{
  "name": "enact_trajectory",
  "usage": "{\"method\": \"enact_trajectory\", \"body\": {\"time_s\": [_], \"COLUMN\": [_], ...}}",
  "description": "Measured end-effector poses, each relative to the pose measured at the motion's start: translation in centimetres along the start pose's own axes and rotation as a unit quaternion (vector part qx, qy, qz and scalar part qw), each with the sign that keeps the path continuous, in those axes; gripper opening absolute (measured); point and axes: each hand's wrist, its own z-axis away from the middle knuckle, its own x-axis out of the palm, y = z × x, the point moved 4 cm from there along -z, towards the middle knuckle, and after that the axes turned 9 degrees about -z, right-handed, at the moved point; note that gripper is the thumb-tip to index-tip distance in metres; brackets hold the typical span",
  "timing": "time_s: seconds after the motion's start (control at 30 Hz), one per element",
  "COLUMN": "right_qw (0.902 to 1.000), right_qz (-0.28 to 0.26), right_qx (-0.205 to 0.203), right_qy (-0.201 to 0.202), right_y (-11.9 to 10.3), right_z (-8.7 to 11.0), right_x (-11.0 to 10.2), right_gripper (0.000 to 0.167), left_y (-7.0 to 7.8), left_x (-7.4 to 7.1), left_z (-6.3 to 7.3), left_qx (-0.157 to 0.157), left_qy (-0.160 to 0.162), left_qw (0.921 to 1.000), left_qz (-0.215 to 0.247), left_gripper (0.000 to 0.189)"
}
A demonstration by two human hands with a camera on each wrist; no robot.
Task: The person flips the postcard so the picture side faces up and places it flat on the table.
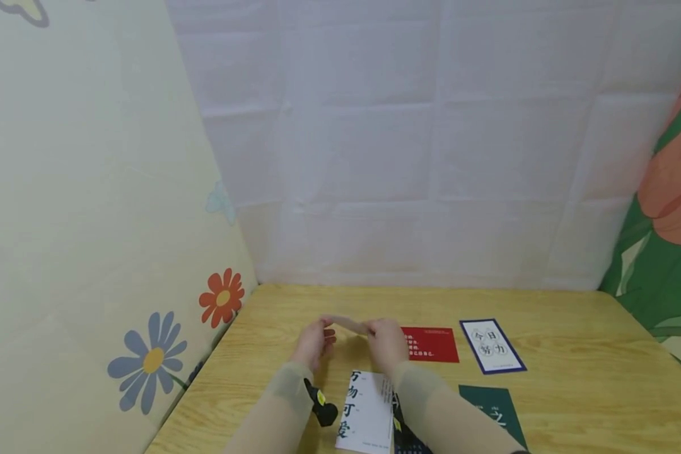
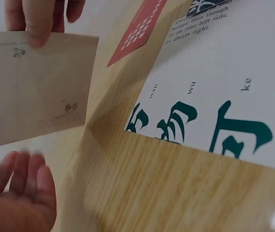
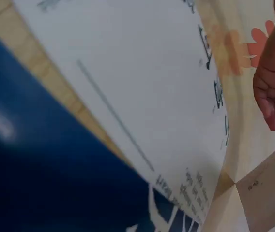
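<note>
My right hand (image 1: 387, 343) pinches a pale card (image 2: 36, 92) at its edge, thumb on the face toward the left wrist camera. The card is raised over the table, its face plain with small printed marks. Close to its other end is my left hand (image 2: 19, 198), palm up with fingers loosely bent, fingertips just off the card's edge in the left wrist view. Below the hands lies a white card (image 1: 366, 410) with large green characters. Beside it, a dark blue card (image 3: 55, 159) is partly hidden by my right forearm in the head view.
A red card (image 1: 434, 345) lies beyond my right wrist. Farther right is a blue-bordered white card (image 1: 492, 345), with a dark green card (image 1: 494, 407) nearer. The wooden table (image 1: 590, 378) meets a white cloth backdrop (image 1: 374, 157) and a flowered left wall (image 1: 91, 221).
</note>
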Motion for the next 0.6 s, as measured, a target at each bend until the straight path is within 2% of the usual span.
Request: {"method": "enact_trajectory", "body": {"time_s": [0.07,0.13,0.2,0.23,0.37,0.5,0.6], "right_qw": [0.9949,0.9829,0.972,0.9698,0.9712,0.9789,0.9838], "right_qz": [0.089,0.164,0.211,0.221,0.218,0.183,0.154], "right_qx": [-0.046,-0.081,-0.096,-0.095,-0.063,-0.023,0.007], "right_qy": [-0.013,-0.022,-0.035,-0.042,-0.071,-0.089,-0.093], "right_y": [-0.4,-0.8,-0.9,-0.9,-0.4,0.2,0.6], "right_z": [0.1,0.3,0.6,0.7,1.0,1.0,0.9], "right_x": [0.3,0.5,0.6,0.7,0.8,0.9,0.7], "right_gripper": [0.024,0.025,0.025,0.026,0.024,0.026,0.025], "left_y": [-0.2,-0.4,-0.5,-0.5,-0.7,-0.9,-0.9], "left_x": [-0.1,-0.2,-0.2,-0.2,-0.3,-0.8,-1.4], "left_z": [0.2,0.4,0.5,0.6,0.4,0.1,-0.2], "left_qx": [-0.021,-0.035,-0.044,-0.046,-0.05,-0.05,-0.043], "left_qy": [-0.017,-0.031,-0.038,-0.039,-0.023,-0.004,0.014], "left_qw": [0.9984,0.9962,0.9949,0.9948,0.9965,0.9986,0.998], "left_qz": [0.049,0.074,0.083,0.083,0.063,0.014,-0.044], "left_gripper": [0.055,0.06,0.049,0.041,0.019,0.024,0.031]}}
